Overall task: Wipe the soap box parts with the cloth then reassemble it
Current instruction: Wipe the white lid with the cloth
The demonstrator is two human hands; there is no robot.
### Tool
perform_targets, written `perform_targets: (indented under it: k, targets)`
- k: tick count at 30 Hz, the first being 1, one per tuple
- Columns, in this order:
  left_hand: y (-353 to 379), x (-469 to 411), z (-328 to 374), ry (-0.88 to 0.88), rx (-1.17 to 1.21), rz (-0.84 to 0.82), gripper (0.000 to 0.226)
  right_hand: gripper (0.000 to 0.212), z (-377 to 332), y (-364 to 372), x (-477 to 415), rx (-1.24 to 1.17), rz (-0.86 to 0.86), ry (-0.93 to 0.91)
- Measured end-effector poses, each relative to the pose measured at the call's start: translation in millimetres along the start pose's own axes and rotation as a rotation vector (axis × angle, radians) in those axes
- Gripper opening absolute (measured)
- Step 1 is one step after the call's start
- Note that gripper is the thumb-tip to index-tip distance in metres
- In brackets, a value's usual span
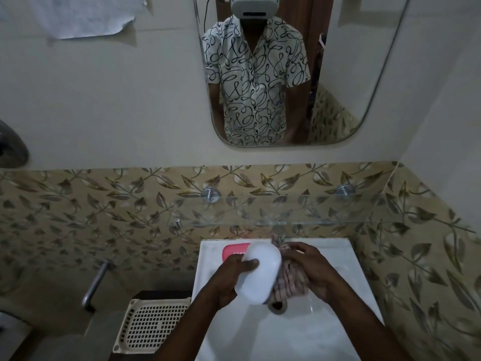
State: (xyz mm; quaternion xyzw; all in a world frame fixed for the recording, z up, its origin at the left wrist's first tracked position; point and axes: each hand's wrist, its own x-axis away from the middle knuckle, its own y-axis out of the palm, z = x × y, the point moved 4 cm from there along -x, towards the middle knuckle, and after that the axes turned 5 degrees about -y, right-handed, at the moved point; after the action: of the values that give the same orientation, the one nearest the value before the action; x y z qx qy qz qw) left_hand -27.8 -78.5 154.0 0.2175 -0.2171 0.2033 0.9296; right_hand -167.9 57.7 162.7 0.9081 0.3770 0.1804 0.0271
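Over the white sink [346,287] my left hand [229,280] grips a white oval soap box part [260,274], tilted, with the thumb across its front. My right hand [312,269] presses a pink-and-brown patterned cloth [289,280] against the right side of that part. A pink soap box part [231,250] lies on the sink's back left ledge, half hidden behind the white part.
A glass shelf [286,209] juts out from the leaf-patterned tiles just above the sink. The sink drain [277,306] shows below the cloth. A cream perforated basket [153,324] stands left of the sink, near a metal tap [95,282]. A mirror [286,74] hangs above.
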Motion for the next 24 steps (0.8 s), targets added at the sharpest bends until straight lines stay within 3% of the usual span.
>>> perform_targets:
  k: [3,5,7,10,12,14,16,19,22,24]
  targets:
    - [-7.8,-5.0,-9.0,0.049,0.193,0.101,0.04,0.062,22.4,-1.5,11.9,-0.629,-0.03,0.127]
    - [-4.4,-4.9,-15.8,0.085,0.308,0.115,0.051,0.072,48.9,13.4,27.3,-0.729,-0.058,0.186]
    - [2.9,-5.6,-26.3,0.081,0.341,0.113,0.057,0.061,72.1,33.3,38.6,-0.623,0.011,0.203]
    - [9.2,-5.8,-47.5,0.042,0.285,0.138,0.056,0.031,77.3,40.8,39.4,-0.477,0.334,0.065]
    - [9.6,-4.9,-56.8,0.014,0.254,0.156,0.049,0.017,71.4,30.5,37.5,-0.281,0.534,0.009]
    - [9.3,-1.7,-56.4,-0.014,0.159,0.182,0.034,0.015,59.6,18.3,36.7,0.015,0.61,-0.097]
    - [3.7,0.1,-50.6,-0.018,-0.108,0.265,0.017,0.016,43.6,8.3,34.4,0.354,0.612,-0.221]
    - [-5.3,0.9,-32.4,0.095,-0.496,0.346,0.017,0.01,12.0,-1.8,24.1,0.62,0.525,-0.388]
    - [2.1,0.6,-14.6,0.246,-0.745,0.382,0.021,0.033,-7.3,19.0,18.4,0.966,0.301,-0.516]
    - [15.7,1.8,-5.9,0.399,-0.779,0.359,0.029,0.048,-0.7,41.7,20.8,1.081,0.112,-0.515]
